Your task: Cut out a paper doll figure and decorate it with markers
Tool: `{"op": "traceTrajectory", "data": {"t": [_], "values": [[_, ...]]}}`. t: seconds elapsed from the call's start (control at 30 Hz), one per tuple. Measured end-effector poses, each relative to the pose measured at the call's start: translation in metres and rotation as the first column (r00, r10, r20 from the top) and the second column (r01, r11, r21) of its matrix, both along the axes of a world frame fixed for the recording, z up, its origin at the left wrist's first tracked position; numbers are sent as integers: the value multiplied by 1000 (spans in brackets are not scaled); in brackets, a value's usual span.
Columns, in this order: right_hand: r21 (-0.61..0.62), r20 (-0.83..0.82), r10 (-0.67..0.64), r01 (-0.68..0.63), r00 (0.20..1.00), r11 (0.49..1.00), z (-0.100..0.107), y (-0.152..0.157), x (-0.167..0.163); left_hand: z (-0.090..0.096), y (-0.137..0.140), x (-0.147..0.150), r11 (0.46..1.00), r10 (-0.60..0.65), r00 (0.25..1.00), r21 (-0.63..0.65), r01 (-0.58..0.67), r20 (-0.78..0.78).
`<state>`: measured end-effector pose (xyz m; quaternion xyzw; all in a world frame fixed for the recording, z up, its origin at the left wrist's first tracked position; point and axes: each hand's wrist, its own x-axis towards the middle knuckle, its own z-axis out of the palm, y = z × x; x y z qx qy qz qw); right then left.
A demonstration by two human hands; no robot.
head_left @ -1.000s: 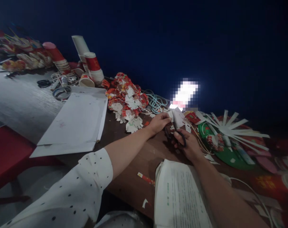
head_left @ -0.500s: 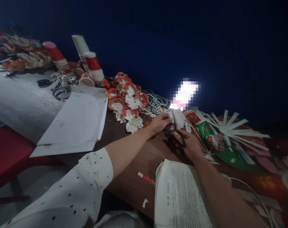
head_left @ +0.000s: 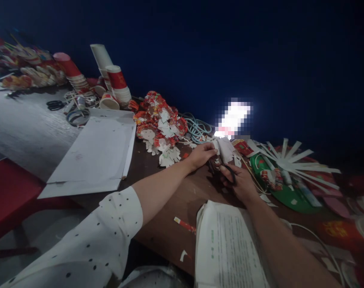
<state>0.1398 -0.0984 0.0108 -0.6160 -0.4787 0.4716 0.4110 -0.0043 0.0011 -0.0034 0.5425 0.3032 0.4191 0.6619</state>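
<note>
With white cut-outs (head_left: 169, 156) and crinkled red pieces (head_left: 153, 98) heaped at ten o'clock, pinches paper (head_left: 226, 149) by its left side in the closed left hand (head_left: 204, 155). Looks thin, white shading to grey, tilted, at eleven o'clock from the right hand (head_left: 241, 184), just under a glaring light (head_left: 233, 117). Grips black-handled scissors (head_left: 230, 175) in that hand, curled around the loops, with dark blades against the paper; cannot tell how far parted. Has a green tray (head_left: 282, 200) at three o'clock.

Upturned paper cups (head_left: 118, 81) stand stacked behind a white cardboard lid (head_left: 91, 154), a light-blue cable (head_left: 196, 131) lies coiled, a printed book (head_left: 226, 245) rests on the table (head_left: 175, 208), and a red stool (head_left: 12, 188) stands at left.
</note>
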Motion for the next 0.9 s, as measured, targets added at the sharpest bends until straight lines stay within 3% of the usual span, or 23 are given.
{"op": "traceTrajectory", "data": {"t": [0.27,0.53,0.9], "values": [[-39,-6,22,-23,1000,999,-2,1,9,2,-1,-2,1000,-23,1000,16,23,-16],[-60,0,58,-58,998,996,10,-1,6,1,0,-2,998,-27,999,59,29,-36],[0,-5,80,-80,997,997,3,0,2,-2,-2,0,1000,-11,1000,12,12,-8]]}}
